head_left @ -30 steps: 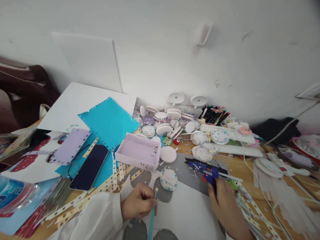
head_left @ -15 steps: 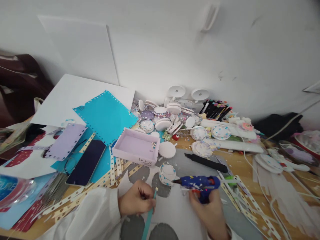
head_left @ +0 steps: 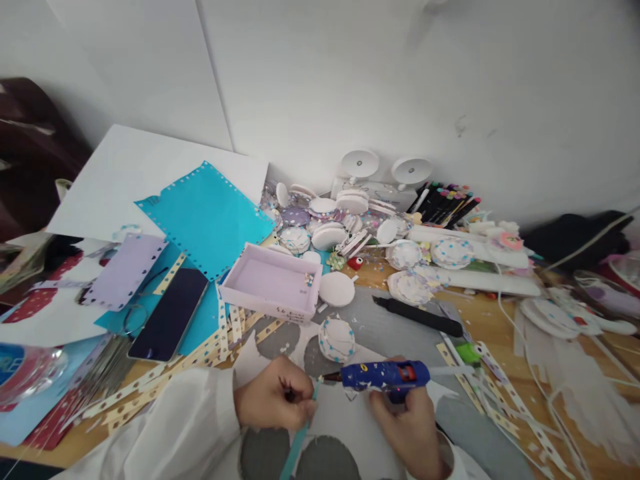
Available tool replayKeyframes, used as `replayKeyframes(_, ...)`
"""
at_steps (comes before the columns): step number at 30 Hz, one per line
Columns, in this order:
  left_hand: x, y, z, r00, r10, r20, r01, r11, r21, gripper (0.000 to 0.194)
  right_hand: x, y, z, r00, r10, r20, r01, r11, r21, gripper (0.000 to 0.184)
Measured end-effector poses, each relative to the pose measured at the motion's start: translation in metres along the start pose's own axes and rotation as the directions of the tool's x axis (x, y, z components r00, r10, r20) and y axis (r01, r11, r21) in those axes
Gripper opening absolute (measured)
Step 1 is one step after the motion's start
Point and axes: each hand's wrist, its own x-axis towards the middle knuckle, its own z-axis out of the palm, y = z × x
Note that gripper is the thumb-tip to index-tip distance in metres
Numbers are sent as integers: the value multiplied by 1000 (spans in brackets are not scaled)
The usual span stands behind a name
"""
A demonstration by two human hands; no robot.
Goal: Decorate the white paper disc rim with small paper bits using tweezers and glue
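Note:
My left hand (head_left: 280, 395) pinches a narrow teal strip (head_left: 299, 448) near its upper end, where a tiny pale piece shows at the tip. In my right hand (head_left: 407, 423) is a blue hot glue gun (head_left: 383, 375), with a clear glue stick (head_left: 453, 371) out of its back. Its dark nozzle points left and is at or very near the strip's tip; contact I cannot make out. Both hands are above a white sheet with round cut-outs (head_left: 345, 413). Just beyond the nozzle lies a round white piece with blue dots (head_left: 337, 339).
A lilac box (head_left: 270, 310) stands behind my hands, and a black craft knife (head_left: 420, 316) lies to its right. Many white discs (head_left: 327, 235) are piled at the wall. A phone (head_left: 170, 315) and blue paper (head_left: 205, 220) lie left. A white cable (head_left: 515, 323) runs along the right.
The glue gun has moved left and slightly down, bringing its nozzle to the strip's tip. My left hand keeps its pinch on the strip. The whole view has tilted down a little.

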Motion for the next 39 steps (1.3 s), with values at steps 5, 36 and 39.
replayKeyframes(5, 0, -3, 0, 1000, 26, 8, -26, 1000, 8, 31, 1, 1, -2, 999, -33, 39, 32, 999, 35, 20)
replayKeyframes(36, -4, -12, -3, 999, 24, 33, -26, 998, 55, 34, 4, -1, -5, 996, -75, 56, 75, 997, -6, 16)
replayKeyframes(39, -4, -13, -4, 999, 4, 42, -6, 999, 51, 32, 4, 0, -6, 996, -93, -10, 93, 994, -54, 13)
